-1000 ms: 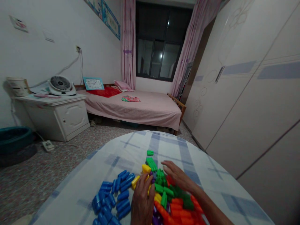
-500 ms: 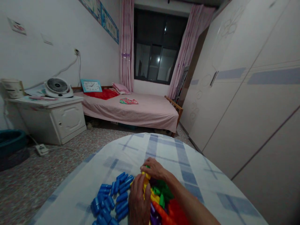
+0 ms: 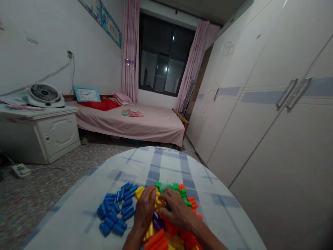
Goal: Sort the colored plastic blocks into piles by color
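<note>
A heap of small plastic tube-shaped pieces lies on a round table under a white cloth with blue checks (image 3: 166, 166). The blue pieces (image 3: 116, 211) form their own cluster at the left. Yellow pieces (image 3: 139, 191), green pieces (image 3: 173, 187), orange pieces (image 3: 156, 240) and purple pieces (image 3: 156, 220) are mixed at the centre. My left hand (image 3: 145, 208) rests palm down on the yellow and purple pieces, fingers curled over them. My right hand (image 3: 174, 209) lies beside it on the mixed heap, fingers bent onto the yellow pieces. Whether either hand grips a piece is hidden.
A bed with a pink sheet (image 3: 135, 121) stands beyond the table, under a dark window (image 3: 161, 69). A white cabinet (image 3: 41, 132) with a fan (image 3: 45, 94) is at the left. A tall wardrobe (image 3: 273, 121) fills the right side. A power strip (image 3: 19, 169) lies on the floor.
My right hand has drawn back from the far green pieces toward the middle of the heap, beside my left hand. The scattered pieces now sit closer together. The camera has turned right.
</note>
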Demonstrator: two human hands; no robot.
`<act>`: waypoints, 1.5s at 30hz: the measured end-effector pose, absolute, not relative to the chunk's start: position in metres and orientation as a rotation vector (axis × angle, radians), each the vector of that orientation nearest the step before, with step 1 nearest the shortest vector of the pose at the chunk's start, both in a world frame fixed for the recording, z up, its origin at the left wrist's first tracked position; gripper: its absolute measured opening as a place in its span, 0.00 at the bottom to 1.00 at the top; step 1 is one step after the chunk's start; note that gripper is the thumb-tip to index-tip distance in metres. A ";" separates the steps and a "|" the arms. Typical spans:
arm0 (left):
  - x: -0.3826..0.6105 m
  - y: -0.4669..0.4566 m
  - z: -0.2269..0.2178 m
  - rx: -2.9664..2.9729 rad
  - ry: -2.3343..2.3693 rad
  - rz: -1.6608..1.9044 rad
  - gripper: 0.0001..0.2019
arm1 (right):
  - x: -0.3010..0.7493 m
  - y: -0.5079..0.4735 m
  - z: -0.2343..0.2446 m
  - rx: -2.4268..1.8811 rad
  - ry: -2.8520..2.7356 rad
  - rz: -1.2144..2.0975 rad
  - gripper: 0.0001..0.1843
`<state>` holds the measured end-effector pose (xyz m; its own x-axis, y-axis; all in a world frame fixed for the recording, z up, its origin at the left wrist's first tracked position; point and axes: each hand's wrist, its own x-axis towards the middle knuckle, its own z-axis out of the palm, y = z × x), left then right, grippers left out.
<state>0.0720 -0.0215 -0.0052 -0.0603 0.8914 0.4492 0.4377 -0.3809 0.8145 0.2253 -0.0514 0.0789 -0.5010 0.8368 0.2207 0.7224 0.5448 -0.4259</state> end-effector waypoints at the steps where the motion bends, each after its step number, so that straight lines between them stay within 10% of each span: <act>1: 0.071 -0.023 -0.002 1.819 1.397 1.429 0.19 | 0.227 -0.062 0.081 -1.257 -2.361 0.370 0.12; 20: 0.029 -0.028 0.057 2.125 1.595 1.385 0.22 | 0.326 -0.144 -0.011 -1.844 -1.373 0.086 0.19; 31: -0.103 -0.005 -0.012 2.353 2.024 0.808 0.19 | 0.324 -0.143 -0.014 -1.890 -1.402 0.032 0.17; 45: 0.007 -0.022 0.020 1.586 1.577 1.328 0.24 | 0.330 -0.141 -0.012 -1.941 -1.498 0.060 0.19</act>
<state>0.0070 -0.0219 0.0201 -0.1665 0.9494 0.2664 0.4240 -0.1750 0.8886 0.3300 -0.1407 -0.0117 0.3379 0.8720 0.3541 0.8411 -0.1110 -0.5293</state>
